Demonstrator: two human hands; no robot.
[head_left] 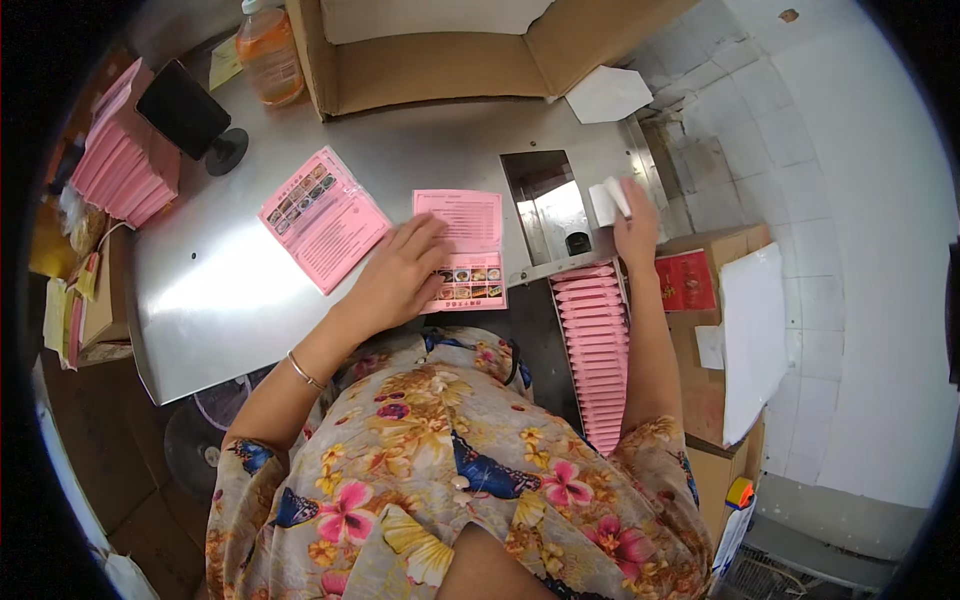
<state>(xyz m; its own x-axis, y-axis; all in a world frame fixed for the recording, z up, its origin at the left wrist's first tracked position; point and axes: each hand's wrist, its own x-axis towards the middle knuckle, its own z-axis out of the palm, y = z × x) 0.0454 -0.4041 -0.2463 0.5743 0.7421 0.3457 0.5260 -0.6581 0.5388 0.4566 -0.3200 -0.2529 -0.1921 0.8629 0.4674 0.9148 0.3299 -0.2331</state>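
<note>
A pink printed sheet (460,222) with text and rows of small food pictures lies on the metal table in front of me. My left hand (400,270) rests over its left side, fingers stretched out flat. Left of that hand, a stack of similar pink sheets (325,222) lies at an angle. Out to the right, my right hand (638,222) is closed on a small white folded piece (608,202); whether it is paper or cloth I cannot tell. That hand is beside a recessed metal slot (548,205) in the table.
A long row of folded pink packs (592,350) fills a narrow tray under my right forearm. An open cardboard box (430,75), an orange-liquid bottle (272,60), and a black stand (190,112) are at the back. Pink stacks (128,165) rise at left; cartons (700,350) line the right.
</note>
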